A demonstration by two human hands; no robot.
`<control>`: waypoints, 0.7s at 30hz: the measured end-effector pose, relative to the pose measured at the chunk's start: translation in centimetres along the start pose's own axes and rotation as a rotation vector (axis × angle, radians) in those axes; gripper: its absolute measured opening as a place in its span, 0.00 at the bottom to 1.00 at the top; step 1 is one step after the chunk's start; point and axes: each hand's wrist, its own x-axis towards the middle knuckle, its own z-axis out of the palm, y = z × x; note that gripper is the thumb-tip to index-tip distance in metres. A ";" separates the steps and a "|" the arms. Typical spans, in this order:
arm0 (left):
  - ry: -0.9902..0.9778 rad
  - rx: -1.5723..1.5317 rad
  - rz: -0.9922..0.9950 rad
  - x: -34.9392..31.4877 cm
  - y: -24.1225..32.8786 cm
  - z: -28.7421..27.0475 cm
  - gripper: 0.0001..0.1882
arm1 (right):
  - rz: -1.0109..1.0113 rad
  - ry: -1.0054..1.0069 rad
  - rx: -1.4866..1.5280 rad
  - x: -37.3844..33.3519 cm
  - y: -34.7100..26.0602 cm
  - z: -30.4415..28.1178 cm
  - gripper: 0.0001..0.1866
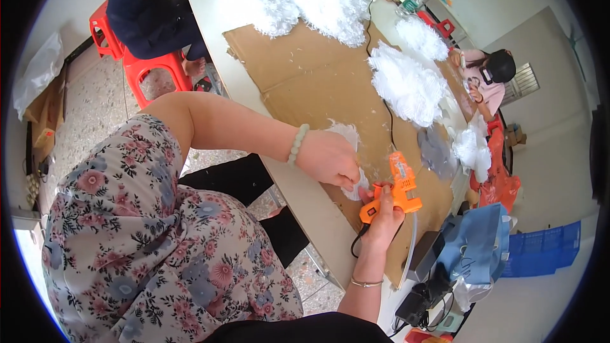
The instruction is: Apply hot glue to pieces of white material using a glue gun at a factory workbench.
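My right hand [385, 221] is wrapped round the handle of an orange glue gun [403, 181], with a clear glue stick trailing out of its back end. Fingers curled, my left hand [328, 157] is closed on a small white fluffy piece [347, 132] lying on the brown cardboard [305, 82]. Part of that piece is hidden under the left hand. The two hands are close together near the table's front edge. I cannot make out where the nozzle touches, if at all.
Large heaps of white fluffy material [318, 0] cover the far cardboard, with another white clump [410, 82] to the right. Grey material [437, 152] lies beside it. A black cord runs across the table. A blue bag [476, 241] stands at right. Two other people sit around the table.
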 end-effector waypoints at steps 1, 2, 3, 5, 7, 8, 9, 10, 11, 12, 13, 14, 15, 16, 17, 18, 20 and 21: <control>0.071 -0.069 0.006 0.0 -0.2 0.0 0.08 | 0.028 0.020 -0.028 0.0 0.2 0.0 0.08; 0.074 -0.064 0.012 0.2 -0.2 -0.6 0.08 | 0.041 0.012 -0.015 0.1 0.2 -0.3 0.08; 0.168 -0.095 0.001 0.5 -0.2 -1.2 0.08 | 0.034 0.013 -0.016 0.2 0.1 -0.4 0.08; 0.257 -0.131 0.002 1.3 -0.6 -2.3 0.08 | 0.010 0.024 -0.014 -0.2 -0.3 -0.4 0.08; 0.492 -0.222 -0.072 2.4 -1.5 -3.2 0.08 | 0.003 0.034 -0.005 -0.3 -0.5 -0.1 0.08; 0.503 -0.308 -0.214 2.9 -1.7 -4.1 0.08 | 0.004 0.038 0.005 -0.3 -0.5 0.0 0.08; 0.506 -0.393 -0.357 3.5 -2.1 -4.9 0.08 | 0.002 0.063 0.006 0.0 -0.4 0.1 0.08; 0.552 -0.355 -0.334 4.9 -2.3 -5.3 0.09 | -0.051 0.073 0.017 -0.8 -1.1 -0.3 0.08; 0.602 -0.331 -0.335 5.8 -3.6 -5.5 0.10 | -0.080 0.078 0.018 -0.6 -1.3 -0.4 0.08; 0.579 -0.359 -0.310 6.8 -4.8 -5.7 0.10 | -0.079 0.103 0.042 -0.3 -1.5 -0.7 0.09; 0.579 -0.346 -0.378 7.4 -5.8 -6.0 0.10 | -0.086 0.141 0.041 -0.1 -1.6 -0.8 0.09; 0.579 -0.332 -0.445 8.5 -6.6 -6.1 0.10 | -0.076 0.180 0.047 0.2 -1.7 -1.1 0.09; 0.561 -0.345 -0.432 9.5 -7.4 -5.9 0.10 | -0.064 0.206 0.058 0.4 -1.9 -1.2 0.09; 0.585 -0.229 -0.383 10.6 -8.2 -5.4 0.09 | -0.055 0.252 0.089 0.5 -2.0 -1.4 0.09; 0.613 -0.113 -0.334 11.6 -8.8 -4.9 0.08 | -0.059 0.272 0.089 0.6 -2.2 -1.7 0.09; 0.572 -0.053 -0.328 12.7 -9.1 -4.5 0.08 | -0.047 0.312 0.089 0.8 -2.3 -2.0 0.09; 0.509 0.013 -0.269 15.2 -10.5 -3.1 0.08 | -0.039 0.363 0.083 0.9 -2.6 -2.6 0.09; 0.454 0.094 -0.225 16.3 -10.7 -2.7 0.10 | -0.022 0.362 0.093 0.9 -2.8 -2.7 0.09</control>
